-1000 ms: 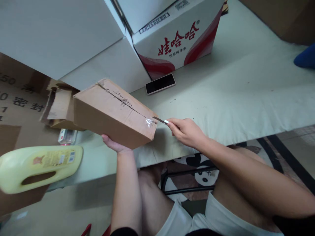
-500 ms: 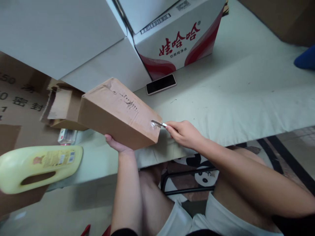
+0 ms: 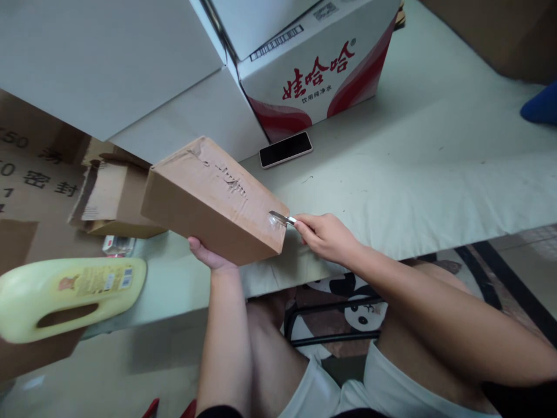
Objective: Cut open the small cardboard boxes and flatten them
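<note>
A brown cardboard box (image 3: 204,212) is held tilted above the table, its taped, scuffed top face turned up. My left hand (image 3: 212,255) grips it from below, the thumb on the near side and the other fingers hidden underneath. My right hand (image 3: 324,235) is closed around a utility knife (image 3: 282,218) whose handle is mostly covered by the fingers. The blade lies against the clear tape near the box's right end, where the tape looks wrinkled. Torn paper marks the middle of the top face.
Behind the box a phone (image 3: 286,150) lies by a white-and-red water carton (image 3: 322,87). An open cardboard box (image 3: 126,197) stands at left, with a pale yellow jug (image 3: 104,278) nearer me. A blue object (image 3: 539,105) is at the right edge of the cloth-covered table (image 3: 435,174).
The box and knife have shifted very slightly to the right. The open box at left now appears turned a little, and the blade stays at the tape.
</note>
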Demonstrator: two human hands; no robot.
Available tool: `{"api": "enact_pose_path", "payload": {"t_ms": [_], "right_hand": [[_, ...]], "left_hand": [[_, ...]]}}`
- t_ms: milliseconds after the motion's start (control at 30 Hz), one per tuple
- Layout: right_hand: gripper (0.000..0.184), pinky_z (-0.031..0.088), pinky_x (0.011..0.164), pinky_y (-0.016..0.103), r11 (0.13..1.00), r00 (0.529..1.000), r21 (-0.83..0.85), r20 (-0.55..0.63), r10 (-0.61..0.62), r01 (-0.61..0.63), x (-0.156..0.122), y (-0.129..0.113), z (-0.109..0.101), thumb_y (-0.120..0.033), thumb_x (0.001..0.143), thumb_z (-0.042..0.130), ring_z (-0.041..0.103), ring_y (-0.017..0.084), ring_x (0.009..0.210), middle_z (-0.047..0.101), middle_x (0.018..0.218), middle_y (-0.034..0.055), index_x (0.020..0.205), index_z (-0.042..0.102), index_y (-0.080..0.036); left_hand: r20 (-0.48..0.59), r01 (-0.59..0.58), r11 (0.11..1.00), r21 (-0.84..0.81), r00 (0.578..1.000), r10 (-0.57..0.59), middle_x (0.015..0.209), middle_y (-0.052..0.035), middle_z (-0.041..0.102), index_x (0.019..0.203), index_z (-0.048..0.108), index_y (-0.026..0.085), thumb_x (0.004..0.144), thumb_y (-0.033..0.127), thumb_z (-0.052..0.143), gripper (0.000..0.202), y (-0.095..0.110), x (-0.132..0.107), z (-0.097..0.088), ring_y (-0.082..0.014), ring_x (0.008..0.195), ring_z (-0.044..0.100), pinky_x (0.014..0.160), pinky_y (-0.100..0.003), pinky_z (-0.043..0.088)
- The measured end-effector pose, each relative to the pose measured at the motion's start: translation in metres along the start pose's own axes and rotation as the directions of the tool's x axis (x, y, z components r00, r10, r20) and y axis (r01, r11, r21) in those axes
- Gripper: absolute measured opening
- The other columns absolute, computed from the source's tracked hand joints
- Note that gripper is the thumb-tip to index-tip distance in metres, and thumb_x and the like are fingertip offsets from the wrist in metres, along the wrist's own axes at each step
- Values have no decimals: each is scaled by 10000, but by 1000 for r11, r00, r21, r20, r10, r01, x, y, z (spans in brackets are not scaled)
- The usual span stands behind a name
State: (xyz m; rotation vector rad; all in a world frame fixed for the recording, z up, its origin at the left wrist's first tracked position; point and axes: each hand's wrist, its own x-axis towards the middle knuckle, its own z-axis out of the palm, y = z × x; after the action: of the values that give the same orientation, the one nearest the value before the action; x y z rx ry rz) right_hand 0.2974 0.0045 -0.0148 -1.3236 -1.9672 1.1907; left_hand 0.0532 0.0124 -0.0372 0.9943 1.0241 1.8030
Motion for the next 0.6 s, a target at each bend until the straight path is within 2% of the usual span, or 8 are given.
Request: {"api": "enact_pose_path", "payload": {"t_ms": [233,400,600], "right_hand": [[369,337,600,275,999,999,-34,21,31,-30,1,-1,-1,-355,979,352,580,152,624,675,697,20,972,689,-205],[378,339,609,278,996,999,-80,24,38,-36,2,-1,-2,-359,982,347,589,163,651,672,690,26,1011,691,-205],[392,315,595,287,985,998,-164,12,55,-53,1,1,-4,-379,981,333,561,178,662,672,721,37,1004,690,-219]], "left_hand": [[5,-27,997,-71,1000,27,1284,-79,610,1111,661,267,756,703,560,571,1,-1,3,-337,1313,472,1081,-483,413],[23,-26,999,-45,999,27,1239,-89,627,1130,657,265,759,725,538,603,2,-2,7,-343,1293,487,1073,-481,419],[15,-14,999,-30,1000,14,1305,-80,595,1155,652,270,770,741,507,624,5,-2,10,-335,1336,447,1110,-477,388]]}}
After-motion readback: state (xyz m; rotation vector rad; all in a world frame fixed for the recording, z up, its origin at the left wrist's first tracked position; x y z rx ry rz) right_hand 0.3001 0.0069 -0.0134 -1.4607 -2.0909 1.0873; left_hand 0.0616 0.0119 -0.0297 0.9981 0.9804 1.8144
